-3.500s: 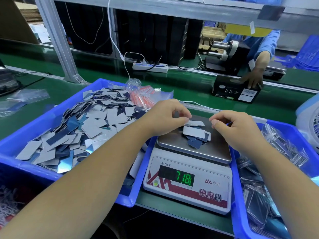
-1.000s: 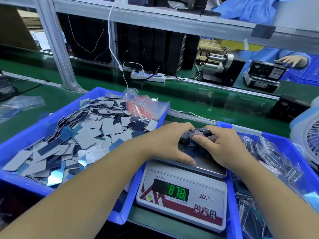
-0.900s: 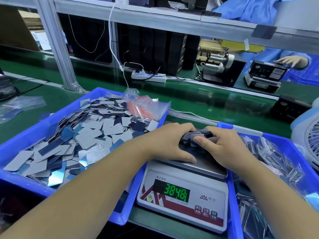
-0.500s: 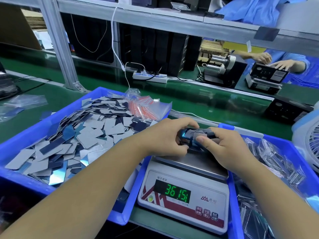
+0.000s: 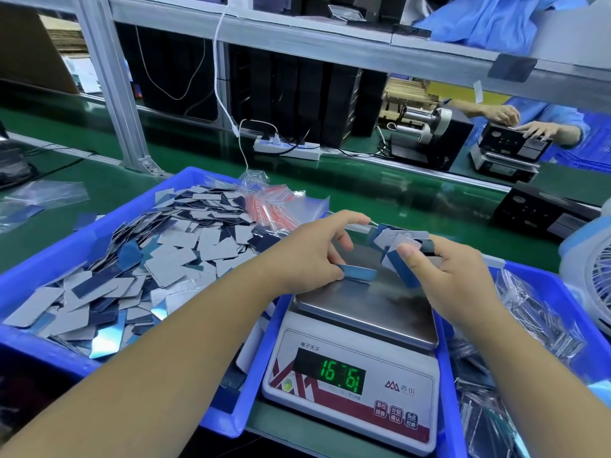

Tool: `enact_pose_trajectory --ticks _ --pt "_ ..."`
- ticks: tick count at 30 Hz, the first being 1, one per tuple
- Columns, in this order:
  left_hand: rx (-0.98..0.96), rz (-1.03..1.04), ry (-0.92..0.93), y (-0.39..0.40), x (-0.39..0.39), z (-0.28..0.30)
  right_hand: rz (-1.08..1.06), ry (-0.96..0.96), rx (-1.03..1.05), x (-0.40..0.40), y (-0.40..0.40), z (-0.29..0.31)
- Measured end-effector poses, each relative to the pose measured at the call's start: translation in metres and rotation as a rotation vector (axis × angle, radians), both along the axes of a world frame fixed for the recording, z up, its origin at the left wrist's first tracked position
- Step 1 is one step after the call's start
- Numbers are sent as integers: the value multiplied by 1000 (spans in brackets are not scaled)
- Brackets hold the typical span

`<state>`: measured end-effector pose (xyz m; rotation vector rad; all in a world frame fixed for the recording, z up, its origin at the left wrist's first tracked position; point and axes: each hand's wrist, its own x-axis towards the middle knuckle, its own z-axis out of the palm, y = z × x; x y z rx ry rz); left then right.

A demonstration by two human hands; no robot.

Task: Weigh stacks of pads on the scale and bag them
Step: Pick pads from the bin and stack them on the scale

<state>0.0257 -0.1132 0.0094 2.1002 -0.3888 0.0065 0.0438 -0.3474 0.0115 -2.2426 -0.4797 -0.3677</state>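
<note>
The right hand (image 5: pixel 453 279) grips a fanned stack of pads (image 5: pixel 398 246) above the far right part of the scale's steel pan (image 5: pixel 367 305), thumb on the near face and fingers (image 5: pixel 429 246) curled round the far side. The left hand (image 5: pixel 310 256) pinches a single blue pad (image 5: pixel 358 272) between thumb and curled fingers, low over the middle of the pan; its index finger is stretched out toward the stack. Whether that pad touches the pan cannot be told.

The scale (image 5: pixel 357 385) stands on the green desk (image 5: pixel 380 190) at the near edge, between two blue bins. The left bin (image 5: pixel 59 252) is heaped with loose flat grey and blue rectangular pads, with clear zip bags (image 5: pixel 274 206) with red strips at its far right corner. The right bin (image 5: pixel 591 325) holds crinkled clear bags filled with pads. The green digits on the display (image 5: pixel 339 380) are not clearly readable.
</note>
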Motion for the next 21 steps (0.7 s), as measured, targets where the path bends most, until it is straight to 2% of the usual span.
enact_pose_trajectory --ticks 5,10,14,18,21 --pt "-47 -39 34 -1 -2 -1 -40 21 -48 1 2 -2" --pt "-13 -4 7 -8 0 -2 89 46 -192 -2 9 -7" --pt "59 37 -52 -9 -1 0 152 23 -198 -5 9 -6" --pt "177 -25 -89 -11 -2 -1 161 12 -243 -5 13 -7" --pt "166 -36 -74 -14 -2 -4 141 11 -264 -4 18 -9"
